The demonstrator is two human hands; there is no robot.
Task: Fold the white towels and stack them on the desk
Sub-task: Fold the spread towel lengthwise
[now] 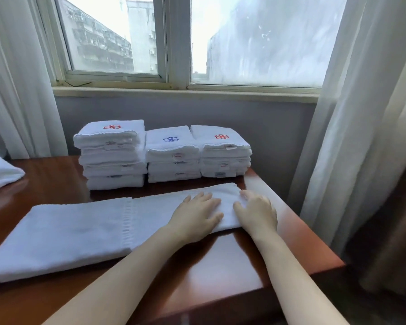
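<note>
Left hand (195, 214) flat, fingers spread, on towel (80, 231) under both hands on surface (220, 266); right hand (256, 213) at its end, fingers bent, can't tell if gripping. Risk: uneven pull skews fold, or bumps stacks (171, 156) just beyond

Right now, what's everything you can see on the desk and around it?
folded towel stacks: three, white, back of desk under window
long towel: one, white, flat across desk front
loose towel: one, white, desk's left edge
desk: one, reddish-brown, under everything
window: one, white-framed, behind stacks
sheer curtains: two, white, either side of window
drape: one, brown, far right
left grip: one, bare, flat on long towel's right end
right grip: one, bare, at long towel's right edge
</note>
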